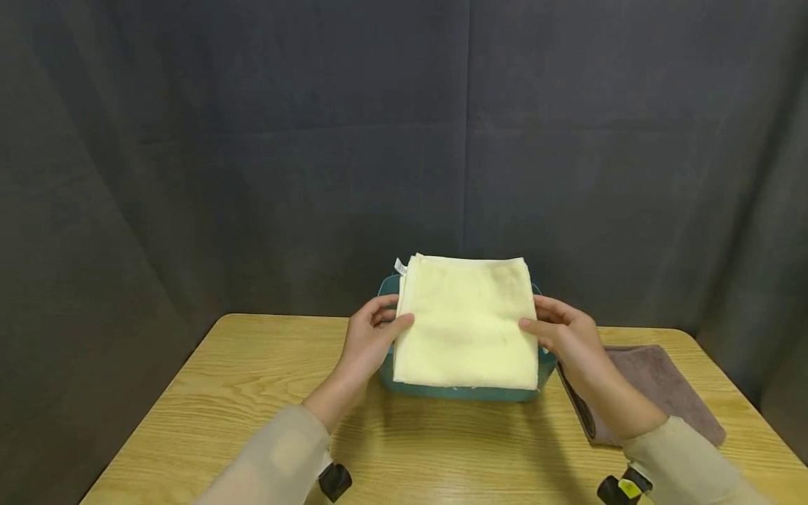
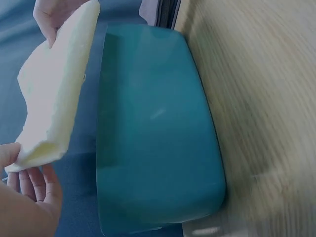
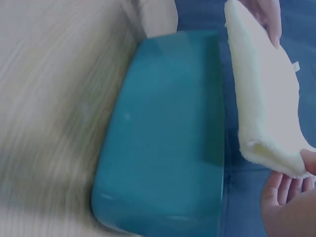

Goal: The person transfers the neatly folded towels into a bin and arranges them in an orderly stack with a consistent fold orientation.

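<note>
A folded pale yellow towel (image 1: 467, 322) is held up between both hands, with a small white tag (image 1: 400, 267) at its upper left corner. My left hand (image 1: 372, 337) pinches its left edge, thumb on the near face and fingers behind. On the opposite edge, my right hand (image 1: 571, 340) grips the same way. Below the towel stands a teal basin (image 2: 153, 128); both wrist views show a gap between its rim and the towel's lower fold. From the head view, the towel covers most of the basin's opening, so its inside is hidden.
A folded brown-mauve towel (image 1: 663, 393) lies at the right of the wooden table (image 1: 252, 393), partly behind the right forearm. Dark grey curtains (image 1: 315, 175) hang behind the table and at its sides.
</note>
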Demonstrator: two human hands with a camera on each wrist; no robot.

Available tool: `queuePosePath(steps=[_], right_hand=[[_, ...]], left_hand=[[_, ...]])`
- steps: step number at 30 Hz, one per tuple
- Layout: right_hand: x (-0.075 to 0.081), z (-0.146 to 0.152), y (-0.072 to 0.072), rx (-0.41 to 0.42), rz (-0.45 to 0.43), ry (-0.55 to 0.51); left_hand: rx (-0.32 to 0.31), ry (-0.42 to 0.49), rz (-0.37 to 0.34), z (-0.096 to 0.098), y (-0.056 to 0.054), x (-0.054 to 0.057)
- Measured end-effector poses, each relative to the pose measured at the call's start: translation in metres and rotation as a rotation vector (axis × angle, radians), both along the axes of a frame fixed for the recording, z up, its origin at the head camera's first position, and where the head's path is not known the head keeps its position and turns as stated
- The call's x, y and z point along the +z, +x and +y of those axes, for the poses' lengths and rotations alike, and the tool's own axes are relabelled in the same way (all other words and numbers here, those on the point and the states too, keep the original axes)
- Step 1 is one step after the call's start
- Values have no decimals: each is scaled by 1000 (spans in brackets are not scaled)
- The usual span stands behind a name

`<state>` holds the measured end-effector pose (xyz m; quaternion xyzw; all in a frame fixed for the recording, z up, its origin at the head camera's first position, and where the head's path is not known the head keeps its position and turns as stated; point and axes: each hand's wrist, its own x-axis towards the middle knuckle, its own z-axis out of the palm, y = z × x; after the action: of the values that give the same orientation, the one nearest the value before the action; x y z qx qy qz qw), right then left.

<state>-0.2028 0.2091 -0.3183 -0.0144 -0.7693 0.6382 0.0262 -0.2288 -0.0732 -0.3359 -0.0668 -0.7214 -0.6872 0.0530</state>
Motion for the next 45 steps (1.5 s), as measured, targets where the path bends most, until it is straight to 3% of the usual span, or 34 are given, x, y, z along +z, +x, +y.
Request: queuePosePath(steps=[3,10,25,36,45], right_hand=[[3,2,-7,11,-20,5],[9,-2,-22,27,-80,14],[12,-8,-49,40,-113,40],[12,-9,-65,114,-178,43],[7,-8,-71,133,-175,63]], left_hand=[[-5,-7,8,1,-4,1],[23,-29,-46,4,-13,4],[100,-108,-32,5,-35,7],[108,-194,-22,5,-50,2],[87,-246,-32,7,-55,-1]])
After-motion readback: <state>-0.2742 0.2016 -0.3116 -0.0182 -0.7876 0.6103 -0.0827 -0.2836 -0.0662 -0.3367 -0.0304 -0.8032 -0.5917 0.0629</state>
